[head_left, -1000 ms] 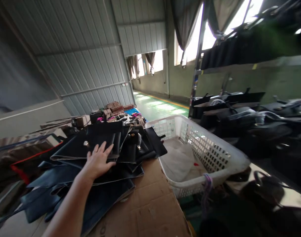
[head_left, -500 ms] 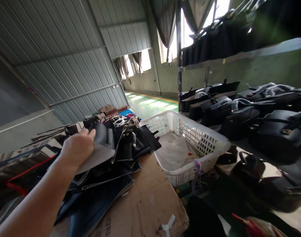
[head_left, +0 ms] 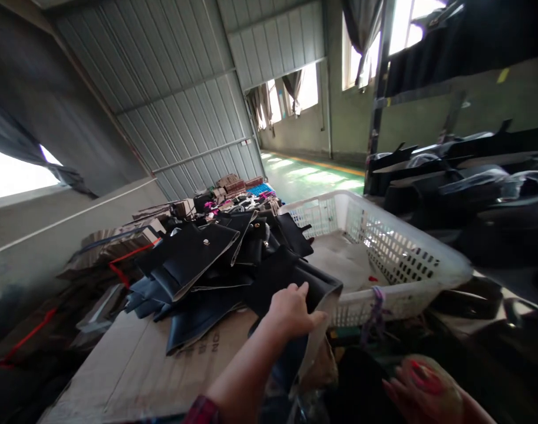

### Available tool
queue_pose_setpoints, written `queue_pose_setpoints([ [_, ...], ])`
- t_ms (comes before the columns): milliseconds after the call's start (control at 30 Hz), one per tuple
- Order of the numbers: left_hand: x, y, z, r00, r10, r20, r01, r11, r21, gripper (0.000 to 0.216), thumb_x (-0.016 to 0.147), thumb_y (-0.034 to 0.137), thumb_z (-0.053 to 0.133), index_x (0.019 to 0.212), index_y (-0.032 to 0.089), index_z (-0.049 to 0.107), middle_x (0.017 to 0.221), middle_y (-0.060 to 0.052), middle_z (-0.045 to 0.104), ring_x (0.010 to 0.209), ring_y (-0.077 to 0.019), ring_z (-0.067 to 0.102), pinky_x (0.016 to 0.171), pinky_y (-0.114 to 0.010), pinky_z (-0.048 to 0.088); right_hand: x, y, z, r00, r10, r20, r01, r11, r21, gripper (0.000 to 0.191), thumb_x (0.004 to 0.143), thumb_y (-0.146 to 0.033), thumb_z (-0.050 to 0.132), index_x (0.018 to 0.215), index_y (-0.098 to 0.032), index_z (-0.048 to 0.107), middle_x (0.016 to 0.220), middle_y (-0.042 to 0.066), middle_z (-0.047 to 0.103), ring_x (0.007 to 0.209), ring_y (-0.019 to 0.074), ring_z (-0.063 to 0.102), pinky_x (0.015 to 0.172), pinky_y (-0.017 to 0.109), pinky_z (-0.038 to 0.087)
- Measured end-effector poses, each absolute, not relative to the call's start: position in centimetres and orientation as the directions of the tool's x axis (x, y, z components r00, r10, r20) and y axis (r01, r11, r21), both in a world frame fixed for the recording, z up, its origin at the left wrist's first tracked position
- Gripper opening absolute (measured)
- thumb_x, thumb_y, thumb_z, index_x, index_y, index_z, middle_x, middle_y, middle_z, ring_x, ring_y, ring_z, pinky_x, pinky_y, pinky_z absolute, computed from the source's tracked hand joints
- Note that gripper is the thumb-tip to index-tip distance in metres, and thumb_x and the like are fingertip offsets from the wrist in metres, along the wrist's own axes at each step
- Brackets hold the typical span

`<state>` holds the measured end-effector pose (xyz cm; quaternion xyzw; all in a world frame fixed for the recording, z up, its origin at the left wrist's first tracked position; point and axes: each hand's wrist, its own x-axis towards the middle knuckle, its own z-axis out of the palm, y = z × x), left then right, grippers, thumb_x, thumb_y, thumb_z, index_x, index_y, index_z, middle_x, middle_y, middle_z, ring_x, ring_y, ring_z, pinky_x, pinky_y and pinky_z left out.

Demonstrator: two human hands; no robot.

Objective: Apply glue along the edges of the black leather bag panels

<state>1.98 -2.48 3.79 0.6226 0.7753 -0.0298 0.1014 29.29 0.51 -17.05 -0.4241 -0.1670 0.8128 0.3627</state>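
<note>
Matt black leather pieces (head_left: 193,259) lie on rough brown cardboard (head_left: 131,365).

The left arm reached up from the bottom edge, forearm bare, with a strip of plaid sleeve showing near the elbow. Its wrist was bent slightly, and the left hand (head_left: 293,309) was seen from the back, knuckles up, fingers (head_left: 302,290) curled forward and closed in a grip, thumb out to the right. The right hand (head_left: 421,386) sat low at the bottom right, blurred, fingers pointing left; its grip could not be made out.
</note>
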Motion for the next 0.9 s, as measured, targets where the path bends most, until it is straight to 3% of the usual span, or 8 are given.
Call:
queue_pose_setpoints([
  [67,1.4,-4.0,1.6,-0.229,0.961,-0.154,0.958,0.250,0.141,0.087,0.083,0.074,0.057,0.146,0.014,0.058,0.132,-0.018,0.066,0.119,-0.0328,0.064,0.103,-0.036,0.050,27.8,-0.2,-14.1,-0.509,0.682,-0.525,-0.568,-0.724,-0.391,0.024,0.061,-0.046,0.075,0.080,-0.033,0.080,0.087,0.010,0.081,0.079,0.0335,0.077,0.105,0.068,0.050],
  [133,0.2,-5.3,-0.2,-0.305,0.945,-0.117,0.938,0.319,0.133,0.077,0.089,0.066,0.057,0.143,0.011,0.060,0.148,-0.024,0.053,0.140,-0.0399,0.047,0.116,-0.046,0.037,25.7,-0.2,-11.6,-0.623,0.682,-0.383,-0.627,-0.729,-0.276,0.018,0.067,-0.037,0.076,0.080,-0.025,0.078,0.081,0.007,0.081,0.073,0.0267,0.076,0.110,0.067,0.046],
  [200,-1.3,-6.4,-1.7,-0.443,0.896,-0.042,0.892,0.445,0.084,0.074,0.089,0.057,0.061,0.147,0.010,0.056,0.162,-0.027,0.034,0.153,-0.0459,0.023,0.120,-0.058,0.026,23.4,0.6,-10.0,-0.670,0.684,-0.287,-0.650,-0.728,-0.219,0.015,0.072,-0.033,0.077,0.081,-0.021,0.076,0.081,0.007,0.081,0.075,0.0251,0.075,0.105,0.064,0.051],
  [300,-3.6,-7.2,-2.3,-0.543,0.839,0.034,0.837,0.538,0.102,0.082,0.088,0.057,0.064,0.151,0.007,0.049,0.166,-0.030,0.022,0.155,-0.0467,0.012,0.121,-0.059,0.022,20.0,1.8,-8.8,-0.678,0.691,-0.251,-0.668,-0.722,-0.181,0.016,0.076,-0.028,0.077,0.088,-0.018,0.075,0.091,0.008,0.082,0.086,0.0266,0.077,0.095,0.054,0.059],
  [467,-5.9,-7.2,-0.3,-0.631,0.774,0.061,0.755,0.594,0.277,0.078,0.088,0.049,0.063,0.146,-0.003,0.051,0.152,-0.032,0.046,0.147,-0.0403,0.038,0.120,-0.047,0.030,16.4,2.8,-7.6,-0.647,0.733,-0.211,-0.697,-0.681,-0.227,0.015,0.079,-0.027,0.075,0.091,-0.019,0.074,0.094,0.008,0.082,0.089,0.0247,0.078,0.080,0.039,0.063],
  [633,-6.8,-7.2,-0.5,-0.668,0.739,0.085,0.707,0.594,0.383,0.073,0.085,0.035,0.064,0.145,-0.003,0.049,0.140,-0.027,0.060,0.134,-0.0343,0.056,0.112,-0.039,0.042,16.2,2.9,-8.6,-0.483,0.826,-0.289,-0.799,-0.551,-0.240,0.019,0.076,-0.028,0.079,0.092,-0.018,0.075,0.092,0.007,0.082,0.086,0.0242,0.078,0.079,0.036,0.064],
  [767,-7.4,-7.9,-2.1,-0.701,0.713,0.019,0.618,0.594,0.515,0.040,0.085,0.034,0.058,0.113,0.009,0.071,0.099,-0.015,0.078,0.091,-0.0305,0.076,0.089,-0.037,0.056,17.2,3.2,-9.8,-0.365,0.849,-0.383,-0.826,-0.485,-0.288,0.016,0.075,-0.026,0.080,0.088,-0.018,0.075,0.085,0.004,0.082,0.078,0.0224,0.077,0.073,0.033,0.063],
  [900,-7.0,-9.8,-3.3,-0.756,0.653,0.045,0.555,0.603,0.574,0.040,0.081,0.039,0.059,0.107,0.009,0.068,0.077,-0.011,0.074,0.063,-0.0302,0.072,0.074,-0.043,0.058,17.9,3.0,-9.7,-0.345,0.850,-0.397,-0.821,-0.479,-0.311,0.018,0.073,-0.027,0.082,0.086,-0.019,0.074,0.080,0.003,0.081,0.073,0.0226,0.077,0.068,0.032,0.064],
])
